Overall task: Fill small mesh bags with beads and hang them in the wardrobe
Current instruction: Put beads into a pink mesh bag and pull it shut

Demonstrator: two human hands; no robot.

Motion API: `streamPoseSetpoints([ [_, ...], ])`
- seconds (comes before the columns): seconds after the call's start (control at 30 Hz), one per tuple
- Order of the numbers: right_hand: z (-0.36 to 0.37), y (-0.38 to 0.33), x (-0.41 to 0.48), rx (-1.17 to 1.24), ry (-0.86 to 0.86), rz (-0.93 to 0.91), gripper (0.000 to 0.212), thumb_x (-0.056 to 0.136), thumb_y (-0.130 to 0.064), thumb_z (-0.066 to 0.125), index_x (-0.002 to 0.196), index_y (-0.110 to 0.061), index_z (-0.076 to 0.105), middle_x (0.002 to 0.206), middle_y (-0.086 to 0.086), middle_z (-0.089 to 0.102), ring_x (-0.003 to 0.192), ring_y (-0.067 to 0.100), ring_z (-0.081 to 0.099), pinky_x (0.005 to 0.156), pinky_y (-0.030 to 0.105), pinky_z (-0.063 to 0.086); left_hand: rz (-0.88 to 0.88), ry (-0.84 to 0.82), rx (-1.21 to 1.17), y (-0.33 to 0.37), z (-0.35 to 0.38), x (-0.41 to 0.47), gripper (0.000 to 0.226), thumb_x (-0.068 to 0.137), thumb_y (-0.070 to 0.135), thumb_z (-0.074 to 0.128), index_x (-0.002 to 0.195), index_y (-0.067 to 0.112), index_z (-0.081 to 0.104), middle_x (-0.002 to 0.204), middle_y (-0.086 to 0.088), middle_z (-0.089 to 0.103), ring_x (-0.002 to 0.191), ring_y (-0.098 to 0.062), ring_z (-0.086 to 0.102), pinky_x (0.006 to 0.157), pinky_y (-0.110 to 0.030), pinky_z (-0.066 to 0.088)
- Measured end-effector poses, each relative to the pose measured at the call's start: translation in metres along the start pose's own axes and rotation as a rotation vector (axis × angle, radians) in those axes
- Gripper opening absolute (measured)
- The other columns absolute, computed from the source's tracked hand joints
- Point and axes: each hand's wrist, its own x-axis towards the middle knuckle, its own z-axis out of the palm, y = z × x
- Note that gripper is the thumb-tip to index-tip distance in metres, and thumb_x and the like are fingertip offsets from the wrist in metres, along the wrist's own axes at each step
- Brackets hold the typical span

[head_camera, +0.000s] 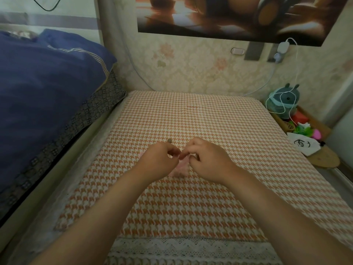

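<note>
A small pink mesh bag [180, 167] lies on the orange-and-white houndstooth cloth [210, 119], mostly hidden under my two hands. My left hand [160, 159] and my right hand [206, 159] meet above it, fingers pinched together at what looks like the bag's top edge. A small dark bead [169, 140] sits on the cloth just beyond my left hand's knuckles. Whether any beads are inside the bag is hidden by my hands.
A bed with a dark blue quilt [47, 92] rises along the left. At the right edge, a wooden box holds a grey-green plush toy [284, 100], a white charger cable and colourful items, with a white drawstring pouch [303, 144] beside it. The wallpapered wall stands behind.
</note>
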Motion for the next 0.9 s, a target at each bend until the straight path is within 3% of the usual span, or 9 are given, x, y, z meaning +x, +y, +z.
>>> streamPoseSetpoints([
  [0.13, -0.003, 0.008, -0.002, -0.055, -0.072, -0.009, 0.022, 0.091, -0.028, 0.062, 0.107, -0.035, 0.075, 0.105, -0.019, 0.065, 0.093, 0.001, 0.058, 0.077, 0.025, 0.047, 0.002, -0.004, 0.013, 0.001, 0.000, 0.000, 0.029, 0.091, 0.015, 0.060, 0.117, 0.019, 0.072, 0.119, 0.006, 0.070, 0.103, -0.003, 0.059, 0.085, -0.014, 0.041],
  [0.27, -0.015, 0.015, -0.003, -0.001, -0.060, 0.023, 0.013, 0.091, -0.033, 0.067, 0.098, -0.035, 0.078, 0.087, -0.023, 0.063, 0.080, -0.003, 0.056, 0.073, 0.025, 0.049, 0.022, -0.034, -0.001, 0.013, 0.003, -0.002, 0.030, 0.092, 0.014, 0.058, 0.119, 0.022, 0.072, 0.113, 0.007, 0.071, 0.115, -0.014, 0.061, 0.085, -0.025, 0.049],
  [0.33, -0.019, 0.020, -0.007, 0.055, -0.087, 0.062, 0.014, 0.091, -0.030, 0.068, 0.100, -0.035, 0.078, 0.090, -0.024, 0.065, 0.080, -0.003, 0.058, 0.076, 0.025, 0.052, 0.060, -0.049, 0.001, 0.016, 0.007, -0.002, 0.030, 0.093, 0.014, 0.058, 0.119, 0.021, 0.072, 0.113, 0.005, 0.072, 0.093, 0.010, 0.062, 0.086, -0.019, 0.050],
  [0.37, -0.020, 0.024, -0.009, 0.107, -0.087, 0.081, 0.016, 0.091, -0.027, 0.069, 0.103, -0.036, 0.076, 0.092, -0.024, 0.067, 0.079, -0.004, 0.060, 0.076, 0.024, 0.053, 0.074, -0.053, 0.002, 0.017, 0.009, -0.001, 0.030, 0.093, 0.014, 0.059, 0.120, 0.020, 0.072, 0.113, 0.003, 0.072, 0.075, 0.015, 0.059, 0.074, -0.007, 0.050],
  [0.47, -0.019, 0.038, -0.013, 0.219, -0.007, 0.146, 0.023, 0.091, -0.019, 0.067, 0.105, -0.038, 0.070, 0.095, -0.021, 0.069, 0.073, 0.000, 0.062, 0.072, 0.027, 0.056, 0.033, -0.034, -0.014, 0.017, 0.015, 0.006, 0.029, 0.093, 0.017, 0.060, 0.118, 0.021, 0.072, 0.091, 0.008, 0.071, 0.049, 0.002, 0.054, 0.044, -0.007, 0.041],
  [0.57, -0.014, 0.049, -0.015, 0.112, 0.036, 0.199, 0.020, 0.094, -0.021, 0.065, 0.105, -0.036, 0.071, 0.098, -0.018, 0.069, 0.078, -0.001, 0.060, 0.077, 0.032, 0.056, -0.010, 0.019, -0.002, 0.018, 0.013, 0.009, 0.028, 0.092, 0.017, 0.060, 0.117, 0.022, 0.072, 0.094, 0.009, 0.069, 0.050, -0.006, 0.058, 0.041, -0.011, 0.043],
  [0.67, -0.002, 0.051, -0.015, -0.034, -0.041, 0.197, 0.014, 0.092, -0.026, 0.065, 0.100, -0.033, 0.074, 0.103, -0.012, 0.070, 0.093, 0.011, 0.064, 0.079, 0.036, 0.055, 0.007, 0.010, 0.023, 0.018, 0.014, 0.008, 0.029, 0.093, 0.015, 0.059, 0.119, 0.020, 0.070, 0.103, 0.002, 0.069, 0.045, 0.000, 0.052, 0.039, -0.007, 0.035],
  [0.8, 0.018, 0.050, -0.007, -0.186, -0.110, 0.179, 0.010, 0.089, -0.035, 0.067, 0.086, -0.027, 0.071, 0.089, -0.006, 0.066, 0.090, 0.021, 0.066, 0.061, 0.030, 0.046, 0.000, -0.001, 0.035, 0.016, 0.015, 0.006, 0.032, 0.092, 0.015, 0.059, 0.122, 0.021, 0.068, 0.106, 0.003, 0.068, 0.039, 0.005, 0.051, 0.038, -0.007, 0.033],
  [0.9, 0.021, 0.047, -0.002, -0.260, -0.076, 0.142, 0.013, 0.090, -0.037, 0.062, 0.092, -0.027, 0.071, 0.095, -0.003, 0.061, 0.087, 0.023, 0.065, 0.060, 0.029, 0.039, 0.000, 0.002, 0.052, 0.015, 0.012, 0.005, 0.031, 0.091, 0.017, 0.060, 0.121, 0.024, 0.069, 0.083, 0.014, 0.061, 0.047, -0.008, 0.059, 0.039, -0.013, 0.041],
])
